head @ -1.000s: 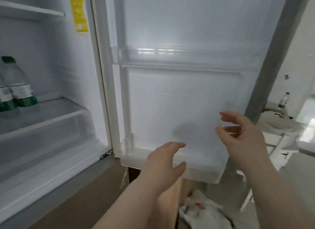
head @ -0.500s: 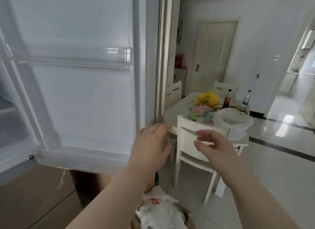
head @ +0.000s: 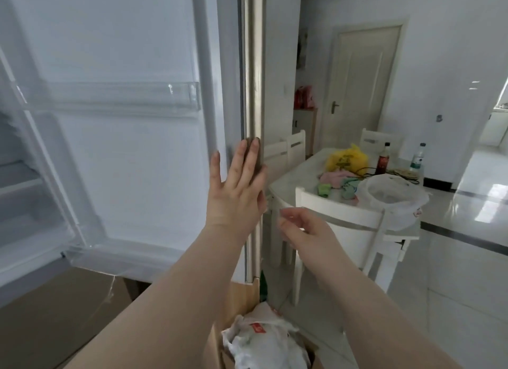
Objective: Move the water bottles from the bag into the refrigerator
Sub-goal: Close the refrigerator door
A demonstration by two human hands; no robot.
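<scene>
The refrigerator door (head: 132, 154) stands open in front of me, its inner side with a clear door shelf (head: 123, 96) facing me. My left hand (head: 237, 187) lies flat with straight fingers against the door's outer edge by the silver trim (head: 254, 66). My right hand (head: 305, 228) hovers just right of it, fingers loosely curled, holding nothing. A white plastic bag (head: 264, 341) lies crumpled in a cardboard box at the bottom, below my arms. A water bottle (head: 417, 157) stands on the far table. The refrigerator's interior (head: 16, 181) shows only at the far left.
A white chair (head: 343, 225) and a table (head: 297, 181) stand right of the door. The table holds a yellow bag (head: 346, 159), coloured cloths, a dark bottle (head: 383, 159) and a white bag (head: 393, 198). A closed room door (head: 357, 91) is behind. Brown cardboard (head: 55, 313) lies below the refrigerator.
My view has swung right, away from the shelves with bottles. My left hand rose and reached the door's edge; my right hand stayed empty beside it.
</scene>
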